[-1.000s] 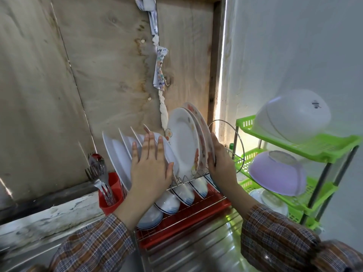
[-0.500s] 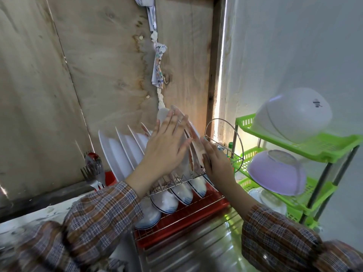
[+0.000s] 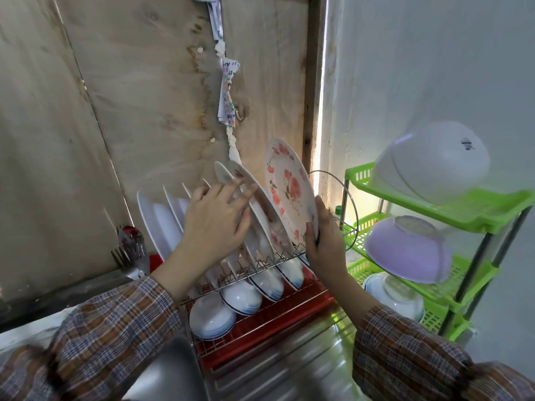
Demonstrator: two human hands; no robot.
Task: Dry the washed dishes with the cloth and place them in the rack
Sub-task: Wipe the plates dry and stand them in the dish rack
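A wire dish rack [image 3: 262, 263] on a red tray holds upright white plates above and several bowls [image 3: 241, 296] below. My right hand [image 3: 325, 244] grips the lower right rim of a floral plate [image 3: 289, 189], which stands tilted at the rack's right end. My left hand [image 3: 215, 224] lies against the neighbouring patterned plates [image 3: 246, 180], fingers stretched over their rims. Plain white plates [image 3: 157, 224] fill the slots to the left. No cloth is in view.
A green plastic shelf [image 3: 474, 209] at right carries an upturned white bowl [image 3: 431, 163], a lilac bowl [image 3: 408, 248] and more bowls below. A red cutlery holder with forks and spoons [image 3: 131, 250] stands left of the rack. A steel sink [image 3: 170, 377] is in front.
The floral plate has come away from the stack and now tilts right, higher in my right hand. My left hand moved from the white plates to the patterned plates.
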